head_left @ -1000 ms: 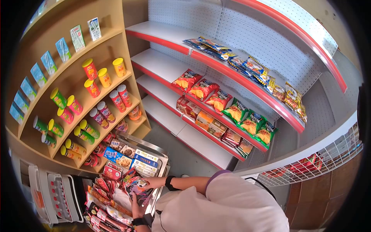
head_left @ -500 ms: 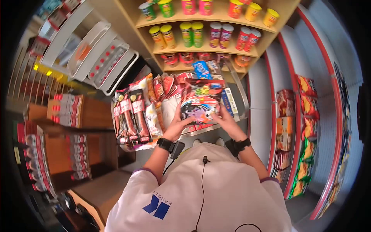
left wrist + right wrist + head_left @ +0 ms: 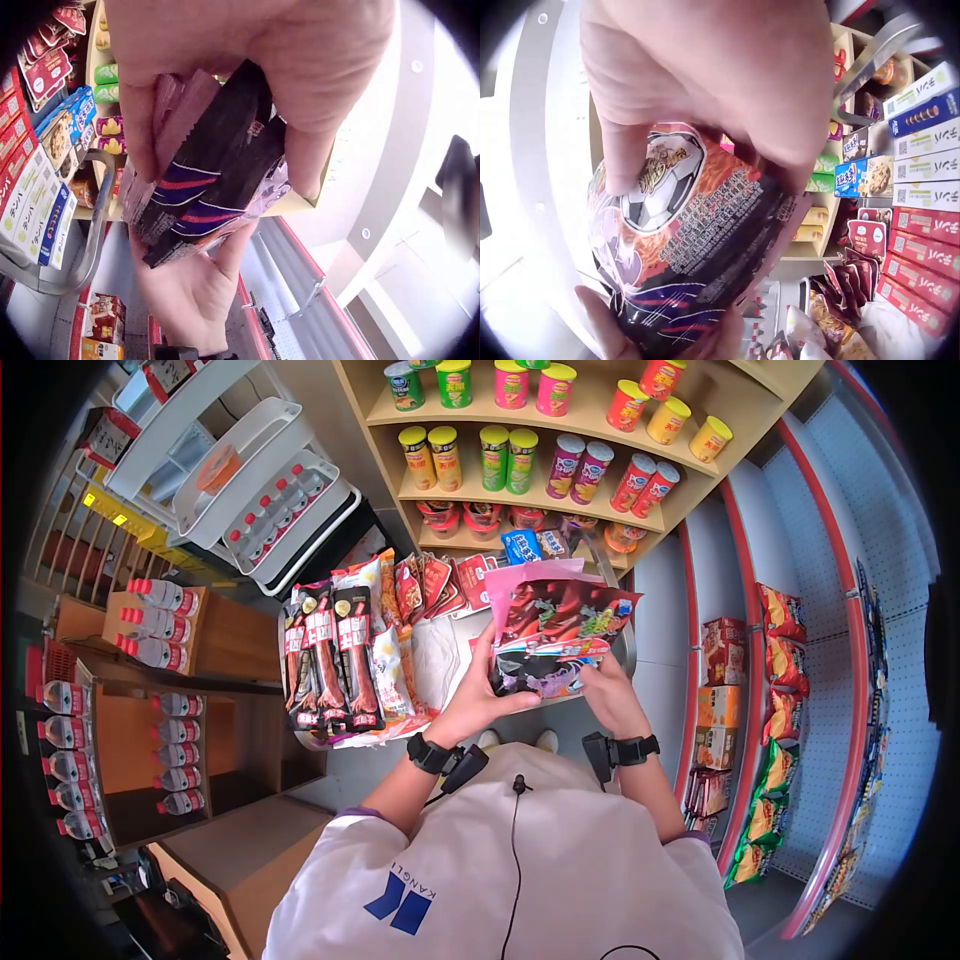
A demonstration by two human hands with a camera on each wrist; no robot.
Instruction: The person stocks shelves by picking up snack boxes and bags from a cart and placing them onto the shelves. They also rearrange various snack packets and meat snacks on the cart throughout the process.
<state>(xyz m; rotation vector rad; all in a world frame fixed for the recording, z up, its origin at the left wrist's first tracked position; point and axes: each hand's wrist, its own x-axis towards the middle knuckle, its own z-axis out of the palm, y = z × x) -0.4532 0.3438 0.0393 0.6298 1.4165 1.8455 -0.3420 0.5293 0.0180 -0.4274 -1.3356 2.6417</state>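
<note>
In the head view, dark and red snack bags (image 3: 550, 630) with a pink one behind are held between both hands above the cart. The left hand (image 3: 478, 695) grips their left side, and the right hand (image 3: 612, 698) grips the lower right side. From the left wrist view, the left hand (image 3: 247, 60) has thumb and fingers round several stacked black and pink packets (image 3: 217, 165), with the right hand (image 3: 191, 292) on their other side. In the right wrist view, the right hand (image 3: 712, 75) pinches a bag with a football print (image 3: 660, 180).
The metal cart (image 3: 622, 645) holds sausage packs (image 3: 325, 655), red pouches (image 3: 430, 582) and boxes. Behind it stands a wooden shelf (image 3: 540, 500) of snack cans. Red-edged shelves (image 3: 715, 550) with chip bags are at right; bottles and a white tiered rack (image 3: 205, 510) at left.
The head view has swung from the red-edged shelves to the cart and wooden shelf. The bags in the hands have been raised and fanned apart, showing a pink one behind.
</note>
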